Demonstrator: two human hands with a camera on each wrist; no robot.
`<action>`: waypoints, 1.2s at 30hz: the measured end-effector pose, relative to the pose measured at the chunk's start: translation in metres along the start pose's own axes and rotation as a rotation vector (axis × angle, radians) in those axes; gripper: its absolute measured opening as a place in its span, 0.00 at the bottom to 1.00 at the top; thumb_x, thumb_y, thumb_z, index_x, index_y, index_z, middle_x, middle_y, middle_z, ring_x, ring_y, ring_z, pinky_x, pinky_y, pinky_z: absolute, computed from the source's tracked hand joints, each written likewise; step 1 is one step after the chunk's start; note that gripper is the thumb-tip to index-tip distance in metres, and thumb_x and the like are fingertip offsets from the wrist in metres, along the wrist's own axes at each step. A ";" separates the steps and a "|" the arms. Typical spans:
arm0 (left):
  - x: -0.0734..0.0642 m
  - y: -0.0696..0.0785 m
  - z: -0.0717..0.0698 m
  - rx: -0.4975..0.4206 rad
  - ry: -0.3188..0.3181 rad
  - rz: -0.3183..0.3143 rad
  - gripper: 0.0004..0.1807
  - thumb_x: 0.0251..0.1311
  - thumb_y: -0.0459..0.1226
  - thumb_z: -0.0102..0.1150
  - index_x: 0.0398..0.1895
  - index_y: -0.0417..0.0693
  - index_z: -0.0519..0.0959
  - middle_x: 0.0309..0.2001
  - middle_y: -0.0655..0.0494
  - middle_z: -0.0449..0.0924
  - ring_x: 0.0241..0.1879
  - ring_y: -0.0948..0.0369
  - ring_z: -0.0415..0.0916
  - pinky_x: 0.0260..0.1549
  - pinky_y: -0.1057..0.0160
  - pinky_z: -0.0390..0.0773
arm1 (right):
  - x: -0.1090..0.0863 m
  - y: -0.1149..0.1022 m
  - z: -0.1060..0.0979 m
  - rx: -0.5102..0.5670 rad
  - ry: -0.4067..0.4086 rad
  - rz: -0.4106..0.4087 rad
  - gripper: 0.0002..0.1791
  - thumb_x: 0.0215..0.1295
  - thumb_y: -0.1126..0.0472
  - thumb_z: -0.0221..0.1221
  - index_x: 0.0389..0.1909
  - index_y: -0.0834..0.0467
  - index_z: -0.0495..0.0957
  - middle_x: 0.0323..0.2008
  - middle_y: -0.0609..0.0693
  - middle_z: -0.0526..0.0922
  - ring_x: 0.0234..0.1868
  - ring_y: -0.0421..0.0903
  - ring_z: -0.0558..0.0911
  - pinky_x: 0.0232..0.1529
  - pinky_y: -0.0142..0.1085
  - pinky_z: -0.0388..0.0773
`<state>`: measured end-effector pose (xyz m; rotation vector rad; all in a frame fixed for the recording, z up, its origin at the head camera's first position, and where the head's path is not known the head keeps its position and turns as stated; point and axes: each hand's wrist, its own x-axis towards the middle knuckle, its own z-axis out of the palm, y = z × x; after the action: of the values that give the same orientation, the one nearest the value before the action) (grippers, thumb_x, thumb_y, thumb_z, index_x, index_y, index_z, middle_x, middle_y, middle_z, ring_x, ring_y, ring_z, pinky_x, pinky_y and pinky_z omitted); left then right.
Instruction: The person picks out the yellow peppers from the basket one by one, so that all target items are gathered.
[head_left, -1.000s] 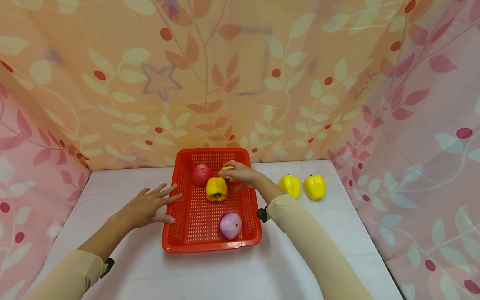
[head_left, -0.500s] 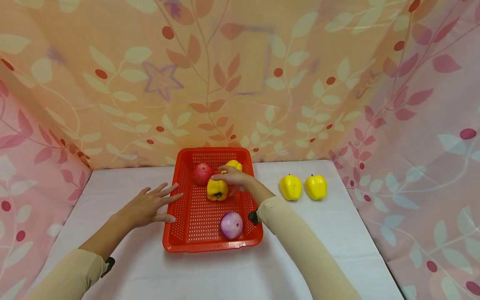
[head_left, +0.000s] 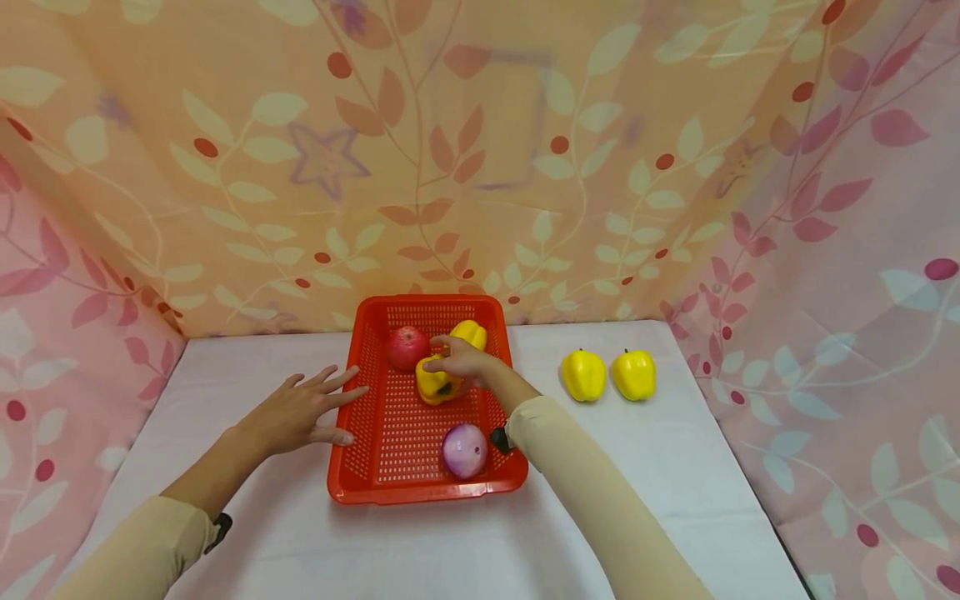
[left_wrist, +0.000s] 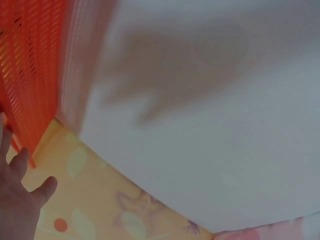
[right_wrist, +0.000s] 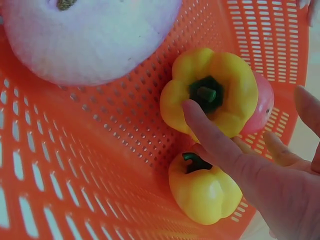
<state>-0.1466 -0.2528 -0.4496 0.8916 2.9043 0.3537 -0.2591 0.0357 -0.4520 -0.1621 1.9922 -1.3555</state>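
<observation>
A red basket [head_left: 390, 492] holds a pomegranate-like red fruit [head_left: 408, 347], a purple onion [head_left: 464, 451] and two yellow bell peppers. My right hand [head_left: 468, 360] reaches into it and grips the nearer bell pepper [head_left: 430, 385] between thumb and fingers. In the right wrist view my thumb lies across this bell pepper [right_wrist: 235, 92] beside its green stem. Behind the hand lies the second bell pepper [head_left: 470, 332], which nothing holds. My left hand [head_left: 292, 412], fingers spread straight and holding nothing, hovers at the basket's left rim; in the left wrist view its fingers are partly cut off.
Two more yellow bell peppers, one on the left [head_left: 583, 375] and one on the right [head_left: 633, 374], sit on the white table [head_left: 420, 550] to the basket's right. Patterned cloth [head_left: 420, 167] walls off the back and both sides.
My right hand has moved from the rear bell pepper down and left onto the nearer one, which has tipped so its stem points to the right. My left hand stays put.
</observation>
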 end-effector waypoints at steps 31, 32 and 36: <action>0.001 -0.002 0.002 -0.014 -0.018 -0.021 0.42 0.53 0.61 0.66 0.70 0.55 0.72 0.74 0.45 0.61 0.71 0.34 0.55 0.58 0.24 0.59 | 0.008 0.013 0.004 -0.264 0.027 -0.103 0.34 0.70 0.64 0.59 0.74 0.59 0.61 0.71 0.58 0.66 0.60 0.53 0.71 0.63 0.45 0.72; 0.001 -0.002 0.002 -0.014 -0.019 -0.022 0.42 0.53 0.62 0.66 0.70 0.55 0.72 0.74 0.45 0.61 0.71 0.34 0.55 0.58 0.24 0.59 | 0.009 0.014 0.003 -0.252 0.025 -0.096 0.33 0.70 0.63 0.59 0.74 0.59 0.62 0.71 0.57 0.65 0.60 0.53 0.71 0.63 0.45 0.72; 0.001 -0.002 0.002 -0.015 -0.019 -0.024 0.42 0.53 0.61 0.66 0.70 0.55 0.72 0.74 0.45 0.61 0.71 0.34 0.55 0.57 0.24 0.60 | 0.012 0.017 0.002 -0.206 0.013 -0.062 0.31 0.70 0.62 0.59 0.73 0.57 0.65 0.68 0.56 0.68 0.57 0.52 0.72 0.60 0.45 0.75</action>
<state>-0.1484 -0.2530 -0.4515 0.8527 2.8886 0.3623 -0.2618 0.0361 -0.4724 -0.3130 2.1514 -1.1895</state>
